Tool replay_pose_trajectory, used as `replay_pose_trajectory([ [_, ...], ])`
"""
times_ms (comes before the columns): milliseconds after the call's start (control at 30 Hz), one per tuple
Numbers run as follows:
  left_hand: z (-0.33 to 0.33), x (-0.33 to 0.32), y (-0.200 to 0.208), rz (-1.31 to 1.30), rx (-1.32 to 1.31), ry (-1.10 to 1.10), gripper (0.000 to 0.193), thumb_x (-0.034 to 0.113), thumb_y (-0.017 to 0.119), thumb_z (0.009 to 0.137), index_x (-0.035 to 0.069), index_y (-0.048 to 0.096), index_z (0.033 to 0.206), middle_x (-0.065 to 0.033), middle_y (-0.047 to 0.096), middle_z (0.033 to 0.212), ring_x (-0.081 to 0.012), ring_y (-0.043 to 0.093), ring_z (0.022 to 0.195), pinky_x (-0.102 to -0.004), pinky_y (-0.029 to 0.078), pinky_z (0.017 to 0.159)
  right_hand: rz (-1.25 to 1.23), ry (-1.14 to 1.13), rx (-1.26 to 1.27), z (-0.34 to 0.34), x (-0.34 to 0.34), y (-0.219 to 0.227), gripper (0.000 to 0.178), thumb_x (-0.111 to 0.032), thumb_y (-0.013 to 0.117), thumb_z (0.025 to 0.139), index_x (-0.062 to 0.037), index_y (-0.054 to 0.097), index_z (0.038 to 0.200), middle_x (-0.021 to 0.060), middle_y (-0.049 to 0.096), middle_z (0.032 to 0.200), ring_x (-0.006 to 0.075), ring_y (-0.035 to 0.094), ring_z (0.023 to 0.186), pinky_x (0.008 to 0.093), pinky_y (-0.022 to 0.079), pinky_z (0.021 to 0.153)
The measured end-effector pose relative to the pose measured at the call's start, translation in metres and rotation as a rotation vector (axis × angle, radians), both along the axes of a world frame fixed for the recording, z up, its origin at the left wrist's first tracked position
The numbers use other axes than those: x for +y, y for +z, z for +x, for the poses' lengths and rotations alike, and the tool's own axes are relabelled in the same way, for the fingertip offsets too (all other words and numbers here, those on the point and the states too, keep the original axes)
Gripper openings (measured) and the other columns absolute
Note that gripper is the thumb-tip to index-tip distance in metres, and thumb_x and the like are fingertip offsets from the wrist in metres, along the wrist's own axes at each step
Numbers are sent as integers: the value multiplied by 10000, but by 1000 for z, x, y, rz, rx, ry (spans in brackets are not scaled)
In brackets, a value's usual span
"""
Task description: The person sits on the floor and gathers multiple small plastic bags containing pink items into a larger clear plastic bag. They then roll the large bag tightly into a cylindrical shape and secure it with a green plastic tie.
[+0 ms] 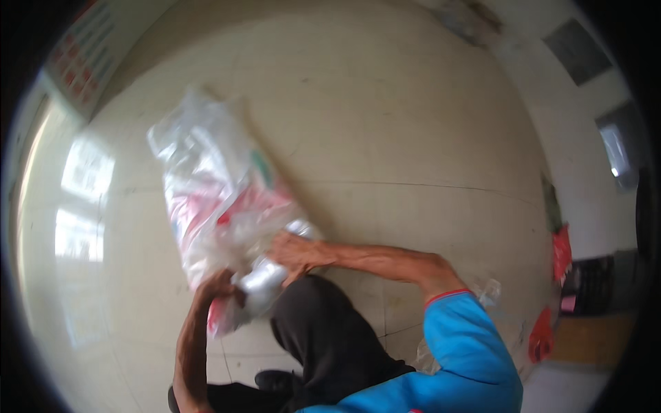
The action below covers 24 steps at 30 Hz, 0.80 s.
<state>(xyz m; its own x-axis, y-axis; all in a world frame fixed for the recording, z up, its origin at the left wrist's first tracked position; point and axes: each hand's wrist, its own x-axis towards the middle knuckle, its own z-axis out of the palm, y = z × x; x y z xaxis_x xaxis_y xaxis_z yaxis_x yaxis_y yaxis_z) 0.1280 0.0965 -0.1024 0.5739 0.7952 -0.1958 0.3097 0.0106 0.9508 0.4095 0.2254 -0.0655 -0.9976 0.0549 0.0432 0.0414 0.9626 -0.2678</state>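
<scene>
L hand (220, 286) clamped on near L corner of 1 lg clear plastic bag (203, 162) w/ red + green print. R hand (295, 251) touches same bag at its near R edge; fingers blurred, can't tell if gripping. So 2 hands, 1 bag. Bag lies flat-ish on tiled floor (413, 138), ahead + L of 1 dark-trousered knee (313, 313), near end bunched btwn hands. 1 dark shoe (275, 380) visible below. Far R, nr wall: 2 red plastic pcs (561, 251), well apart from bag, + 1 black crate (589, 286).
</scene>
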Motion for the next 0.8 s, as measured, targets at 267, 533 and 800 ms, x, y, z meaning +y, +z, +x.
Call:
replay_pose_trajectory([
  [267,28,-35,92,-679,348,163,767,278,870,372,37,713,1084,-162,703,1046,-298,629,1046,-352,441,986,-207,-194,108,-1,-39,-65,217,-299,717,555,-104,671,638,131,635,626,292,627,562,440,443,531],
  [533,23,-86,106,-194,568,294,704,295,813,588,15,607,1200,-202,650,1060,-324,630,985,-415,486,907,-419,-190,-127,-12,-36,22,236,-305,732,572,-106,682,690,130,661,677,295,650,620,422,467,578],
  [800,5,-74,107,80,424,729,928,351,771,727,-53,329,1436,-264,418,1395,-421,434,1278,-487,370,1070,-480,-219,-181,-4,-36,35,290,-346,766,571,-127,706,751,119,681,723,292,665,680,416,482,625],
])
